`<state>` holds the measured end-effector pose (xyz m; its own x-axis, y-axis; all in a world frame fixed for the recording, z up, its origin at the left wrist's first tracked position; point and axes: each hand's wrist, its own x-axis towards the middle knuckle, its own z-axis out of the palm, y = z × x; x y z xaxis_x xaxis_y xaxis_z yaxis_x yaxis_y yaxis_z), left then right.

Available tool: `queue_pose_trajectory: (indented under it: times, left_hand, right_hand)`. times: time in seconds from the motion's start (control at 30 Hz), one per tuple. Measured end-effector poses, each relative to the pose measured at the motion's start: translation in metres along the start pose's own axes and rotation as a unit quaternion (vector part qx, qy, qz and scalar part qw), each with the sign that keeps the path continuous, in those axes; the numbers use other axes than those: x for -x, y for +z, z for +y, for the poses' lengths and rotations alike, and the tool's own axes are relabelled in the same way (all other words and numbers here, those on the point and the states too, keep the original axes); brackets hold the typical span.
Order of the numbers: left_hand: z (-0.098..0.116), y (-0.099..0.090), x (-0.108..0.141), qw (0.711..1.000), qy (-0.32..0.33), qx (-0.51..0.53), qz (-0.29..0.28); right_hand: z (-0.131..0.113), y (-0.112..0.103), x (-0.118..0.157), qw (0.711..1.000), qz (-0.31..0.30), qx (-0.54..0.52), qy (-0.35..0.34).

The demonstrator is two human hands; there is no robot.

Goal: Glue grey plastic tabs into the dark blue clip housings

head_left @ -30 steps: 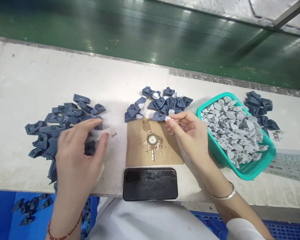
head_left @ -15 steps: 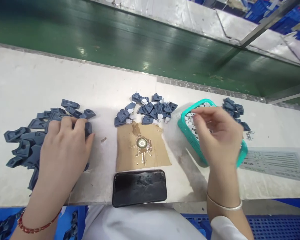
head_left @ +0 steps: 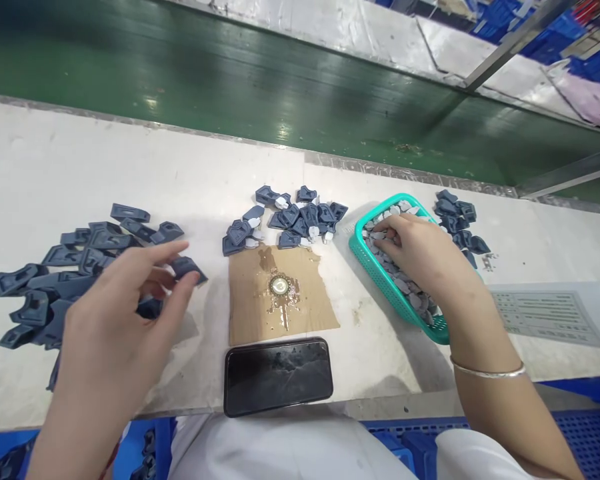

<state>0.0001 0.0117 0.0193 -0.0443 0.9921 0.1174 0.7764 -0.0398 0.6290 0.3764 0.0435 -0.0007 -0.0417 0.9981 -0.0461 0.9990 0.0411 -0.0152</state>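
Note:
My left hand (head_left: 130, 300) grips a dark blue-grey plastic part (head_left: 189, 269) between thumb and fingers, just right of a heap of similar parts (head_left: 35, 307). On the right, my right hand (head_left: 420, 253) reaches into a teal basket (head_left: 380, 273) full of small light-grey plastic pieces (head_left: 407, 287). Its thumb and fingertips are pinched together among the pieces; whether one is between them is hidden. Between the hands lies a piece of brown cardboard (head_left: 250, 300) with a small round metal-rimmed disc (head_left: 280, 285) and wet, shiny spots around it.
Behind the cardboard sits a cluster of blue-grey parts (head_left: 300, 217), several with light pieces attached. A cracked black phone (head_left: 279, 377) lies at the table's front edge. More parts (head_left: 455, 213) and a printed sheet (head_left: 550, 317) are at right. A green conveyor belt (head_left: 230, 93) runs behind.
My left hand has lifted off the heap with one part, turning its thumb side up. My right hand has lowered from above the basket into the pieces.

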Motion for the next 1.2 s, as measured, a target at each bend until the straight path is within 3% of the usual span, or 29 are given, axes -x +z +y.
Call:
queue_pose_trajectory:
  times: [0.07, 0.2, 0.3, 0.37, 0.47, 0.57, 0.7, 0.9, 1.07, 1.2]
  left_hand:
    - [0.006, 0.003, 0.007, 0.980, -0.078, 0.178, -0.048]
    - [0.012, 0.016, 0.019, 0.876, -0.217, 0.408, -0.138]
    - [0.010, 0.027, 0.025, 0.817, -0.255, 0.493, -0.156]
    - [0.009, 0.034, 0.029, 0.787, -0.264, 0.533, -0.165]
    - [0.009, 0.040, 0.033, 0.751, -0.273, 0.574, -0.177]
    - [0.011, 0.043, 0.036, 0.747, -0.267, 0.583, -0.174]
    - [0.008, 0.048, 0.040, 0.771, -0.261, 0.556, -0.169]
    - [-0.003, 0.057, 0.044, 0.804, -0.196, 0.542, -0.148]
    - [-0.003, 0.056, 0.045, 0.783, -0.220, 0.555, -0.175]
    - [-0.004, 0.055, 0.043, 0.804, -0.215, 0.525, -0.179]
  right_hand:
    - [-0.001, 0.000, -0.003, 1.000, 0.002, 0.024, 0.003]
    - [0.001, -0.005, -0.002, 0.999, 0.011, 0.020, 0.026]
    - [0.000, -0.013, 0.006, 0.992, 0.059, -0.099, 0.050]
    - [-0.009, -0.019, 0.013, 0.969, 0.101, -0.218, 0.059]
    - [-0.037, -0.023, 0.025, 0.928, 0.129, -0.350, -0.002]
    - [-0.071, -0.018, 0.031, 0.903, 0.089, -0.411, -0.090]
    - [-0.101, 0.000, 0.028, 0.891, 0.038, -0.430, -0.140]
    - [-0.107, 0.016, 0.022, 0.888, 0.003, -0.393, -0.239]
    - [-0.108, 0.022, 0.025, 0.897, 0.012, -0.341, -0.282]
    - [-0.112, 0.028, 0.026, 0.899, 0.013, -0.321, -0.299]
